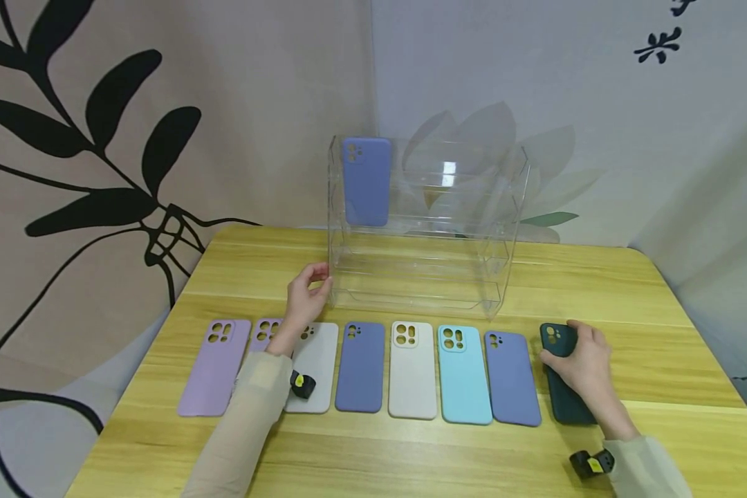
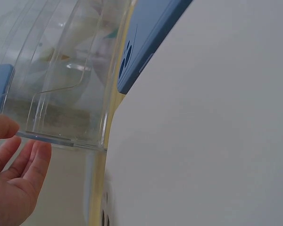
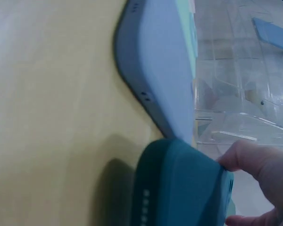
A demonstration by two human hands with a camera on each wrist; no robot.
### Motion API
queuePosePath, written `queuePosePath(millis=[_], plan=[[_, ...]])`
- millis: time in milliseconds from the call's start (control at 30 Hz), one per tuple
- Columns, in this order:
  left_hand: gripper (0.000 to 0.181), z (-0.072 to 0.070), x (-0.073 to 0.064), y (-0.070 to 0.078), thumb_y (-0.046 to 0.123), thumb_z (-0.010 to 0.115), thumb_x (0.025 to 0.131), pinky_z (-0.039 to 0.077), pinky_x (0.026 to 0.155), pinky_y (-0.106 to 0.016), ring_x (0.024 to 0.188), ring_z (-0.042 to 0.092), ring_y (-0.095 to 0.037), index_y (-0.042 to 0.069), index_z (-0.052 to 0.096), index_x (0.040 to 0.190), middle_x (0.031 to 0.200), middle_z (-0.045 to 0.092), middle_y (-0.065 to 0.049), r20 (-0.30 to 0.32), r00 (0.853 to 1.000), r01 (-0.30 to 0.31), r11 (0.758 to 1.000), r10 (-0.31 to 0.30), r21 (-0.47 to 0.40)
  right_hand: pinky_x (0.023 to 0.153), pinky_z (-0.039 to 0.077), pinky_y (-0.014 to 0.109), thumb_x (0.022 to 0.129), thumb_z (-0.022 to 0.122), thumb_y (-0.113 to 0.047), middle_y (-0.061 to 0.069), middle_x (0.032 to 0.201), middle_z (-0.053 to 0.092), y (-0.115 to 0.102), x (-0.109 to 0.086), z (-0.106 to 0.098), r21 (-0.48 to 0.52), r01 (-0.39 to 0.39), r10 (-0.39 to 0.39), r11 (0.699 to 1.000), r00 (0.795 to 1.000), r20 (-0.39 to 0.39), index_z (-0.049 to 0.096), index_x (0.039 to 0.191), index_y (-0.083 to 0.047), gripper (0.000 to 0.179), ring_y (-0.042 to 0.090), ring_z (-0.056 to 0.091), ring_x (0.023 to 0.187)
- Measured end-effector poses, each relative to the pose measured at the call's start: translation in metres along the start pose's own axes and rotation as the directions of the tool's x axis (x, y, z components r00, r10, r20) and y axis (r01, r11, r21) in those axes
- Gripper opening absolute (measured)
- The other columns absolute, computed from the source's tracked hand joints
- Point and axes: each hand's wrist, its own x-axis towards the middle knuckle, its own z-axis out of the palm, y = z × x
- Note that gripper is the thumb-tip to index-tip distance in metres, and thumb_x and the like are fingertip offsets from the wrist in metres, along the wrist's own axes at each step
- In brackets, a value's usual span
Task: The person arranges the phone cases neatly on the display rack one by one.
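At the right, my right hand [image 1: 582, 363] grips a dark green phone case [image 1: 569, 398] by its two sides near the camera cutout. In the right wrist view, the green case [image 3: 188, 188] casts a shadow on the wood, and thumb and fingers hold its far end. My left hand [image 1: 307, 294] is at the left side of a clear stepped display stand [image 1: 423, 304]; in the left wrist view its thumb and fingertips [image 2: 43, 153] pinch the side panel's edge. A blue-purple phone case [image 1: 366, 183] leans upright on the stand's top tier, at the left end.
Several phone cases lie in a row before the stand: a lilac case [image 1: 210, 373], a white case [image 1: 317, 346], a blue case [image 1: 360, 370], a cream case [image 1: 413, 377], a turquoise case [image 1: 465, 380] and a periwinkle case [image 1: 513, 380]. Patterned curtains [image 1: 274, 104] hang behind the wooden table [image 1: 373, 456].
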Motion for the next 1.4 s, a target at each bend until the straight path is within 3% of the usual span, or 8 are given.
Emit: queuePosePath(millis=[533,733,800,933,1033,1167,1400], plan=[[0.026,0.0,-0.001,0.001,-0.003,0.057,0.09,0.052,0.086,-0.037,0.103,0.056,-0.031,-0.009,0.055,0.115,0.109,0.058,-0.024,0.01,1.0,0.024,1.0,-0.024,0.006,0.085,0.029,0.061,0.071,0.073,-0.008,0.038,0.118,0.04,-0.02,0.01,-0.009,0.063,0.092,-0.084,0.994,0.988,-0.128,0.042,0.124,0.015,0.066,0.052,0.033,0.107],[0.026,-0.002,-0.008,0.023,-0.007,0.055,0.089,0.052,0.086,-0.042,0.103,0.055,-0.038,-0.015,0.054,0.113,0.108,0.057,-0.029,0.017,1.0,0.002,1.0,-0.002,-0.002,0.085,0.029,0.06,0.07,0.072,-0.007,0.037,0.116,0.042,-0.031,0.013,-0.009,0.074,0.13,-0.116,0.989,0.979,-0.171,0.043,0.123,0.015,0.065,0.051,0.035,0.106],[0.026,-0.003,-0.01,0.029,-0.008,0.054,0.089,0.053,0.085,-0.038,0.102,0.055,-0.039,-0.016,0.053,0.113,0.107,0.056,-0.03,0.019,1.0,-0.006,1.0,0.006,0.011,0.085,0.029,0.06,0.069,0.072,-0.007,0.036,0.116,0.043,-0.034,0.014,-0.008,0.082,0.141,-0.124,0.987,0.975,-0.183,0.044,0.123,0.014,0.064,0.05,0.035,0.107],[0.024,0.0,-0.006,0.014,-0.006,0.056,0.089,0.054,0.082,-0.033,0.1,0.056,-0.038,-0.014,0.055,0.111,0.106,0.058,-0.029,-0.007,1.0,-0.028,0.999,0.028,0.015,0.086,0.028,0.06,0.069,0.073,-0.007,0.035,0.116,0.044,-0.039,0.016,-0.008,0.097,0.164,-0.142,0.982,0.969,-0.204,0.045,0.122,0.013,0.064,0.05,0.034,0.109],[0.022,0.002,-0.003,0.001,-0.004,0.057,0.088,0.055,0.08,-0.036,0.097,0.058,-0.037,-0.011,0.057,0.109,0.103,0.06,-0.026,-0.029,0.997,-0.071,0.997,0.071,0.005,0.088,0.027,0.06,0.069,0.074,-0.007,0.034,0.116,0.045,-0.043,0.018,-0.008,0.105,0.182,-0.156,0.978,0.963,-0.22,0.046,0.121,0.013,0.063,0.049,0.034,0.11],[0.02,0.001,-0.002,-0.006,0.002,0.059,0.088,0.056,0.077,-0.035,0.092,0.06,-0.03,-0.007,0.06,0.106,0.098,0.062,-0.02,-0.045,0.989,-0.143,0.989,0.142,-0.038,0.088,0.028,0.06,0.069,0.074,-0.008,0.033,0.116,0.045,-0.048,0.02,-0.008,0.124,0.195,-0.163,0.973,0.959,-0.231,0.046,0.122,0.012,0.063,0.049,0.035,0.111],[0.024,0.0,-0.005,0.012,-0.007,0.056,0.088,0.054,0.083,-0.038,0.1,0.057,-0.037,-0.014,0.055,0.111,0.105,0.059,-0.029,-0.011,0.999,-0.037,0.999,0.037,0.003,0.08,0.033,0.058,0.07,0.073,-0.008,0.032,0.118,0.045,-0.062,0.023,-0.009,0.139,0.196,-0.159,0.971,0.958,-0.237,0.046,0.124,0.011,0.063,0.047,0.036,0.107]])
